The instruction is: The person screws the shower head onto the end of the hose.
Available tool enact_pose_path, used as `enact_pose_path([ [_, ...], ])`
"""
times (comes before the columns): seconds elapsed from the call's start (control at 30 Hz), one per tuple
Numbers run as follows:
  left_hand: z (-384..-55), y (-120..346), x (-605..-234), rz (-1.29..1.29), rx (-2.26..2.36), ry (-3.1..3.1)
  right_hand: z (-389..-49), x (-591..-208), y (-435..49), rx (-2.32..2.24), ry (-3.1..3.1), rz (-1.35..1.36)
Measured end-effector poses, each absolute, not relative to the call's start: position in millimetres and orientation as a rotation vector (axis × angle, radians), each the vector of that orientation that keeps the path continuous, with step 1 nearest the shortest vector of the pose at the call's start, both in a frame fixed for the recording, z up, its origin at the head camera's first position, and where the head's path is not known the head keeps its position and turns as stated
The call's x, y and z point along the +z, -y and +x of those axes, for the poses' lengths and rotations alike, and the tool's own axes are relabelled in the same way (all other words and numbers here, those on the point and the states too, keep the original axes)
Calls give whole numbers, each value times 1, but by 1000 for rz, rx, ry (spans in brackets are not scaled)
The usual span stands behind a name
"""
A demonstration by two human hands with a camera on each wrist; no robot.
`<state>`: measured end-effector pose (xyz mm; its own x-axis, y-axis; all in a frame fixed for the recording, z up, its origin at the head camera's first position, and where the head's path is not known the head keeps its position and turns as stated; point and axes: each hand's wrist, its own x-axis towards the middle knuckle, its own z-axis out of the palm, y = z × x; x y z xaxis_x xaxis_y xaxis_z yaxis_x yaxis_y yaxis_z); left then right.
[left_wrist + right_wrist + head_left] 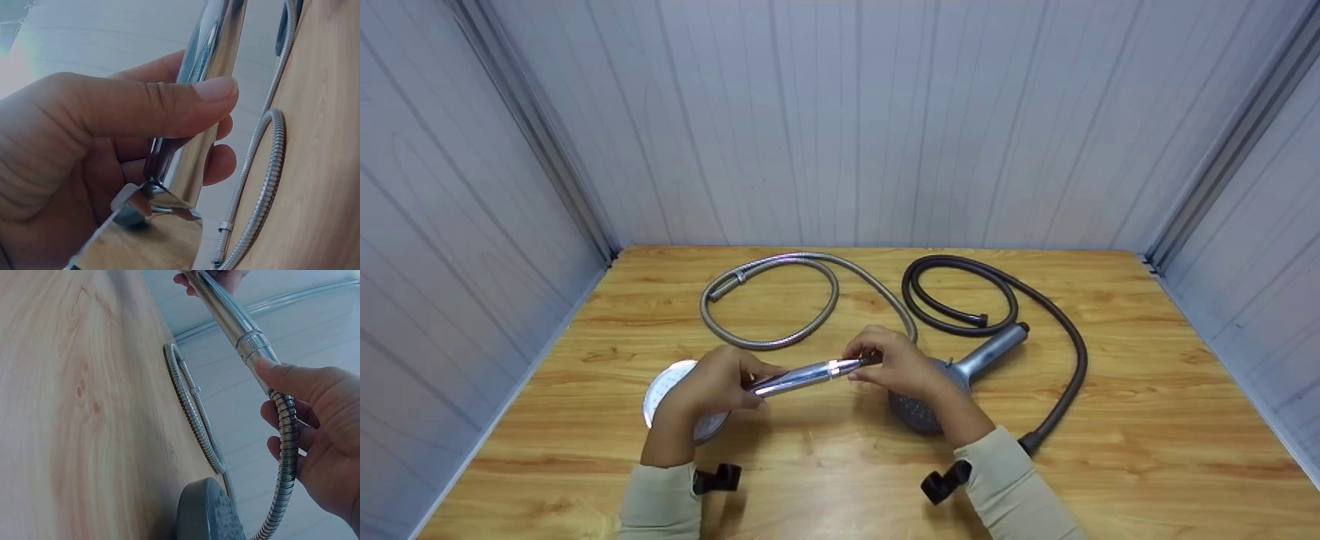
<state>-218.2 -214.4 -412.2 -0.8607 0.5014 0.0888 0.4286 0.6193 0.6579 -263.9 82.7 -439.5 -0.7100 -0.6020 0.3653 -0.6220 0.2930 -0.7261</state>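
Observation:
My left hand (718,386) grips the handle of a chrome shower head (795,379), thumb on the near side and fingers curled behind. Its round spray face sticks out past that wrist, partly hidden by it. At the handle's other end, my right hand (896,364) pinches the smooth end fitting (260,364) of a silver metal shower hose (288,439). That fitting meets the handle in line; how tightly they are joined I cannot tell. Shower head and hose end are held above the table.
The silver hose's remaining length loops on the wooden table (825,480) behind my hands. A grey shower head (994,351) lies beside my right forearm, partly covered by it. A dark hose (1081,352) curls at the right. Pale panelled walls (855,127) enclose the table's back and sides.

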Motion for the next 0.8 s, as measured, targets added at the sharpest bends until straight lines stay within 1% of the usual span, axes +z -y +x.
enact_pose_path([
  [0.23,-217,212,-411,777,1070,-2742,-264,-438,-84,1446,2509,1191],
  [0.53,-217,211,-413,828,1066,-2750,-265,-439,-87,1475,2509,1236],
  [0.8,-218,207,-412,770,1039,-2775,-265,-437,-90,1488,2537,1196],
])
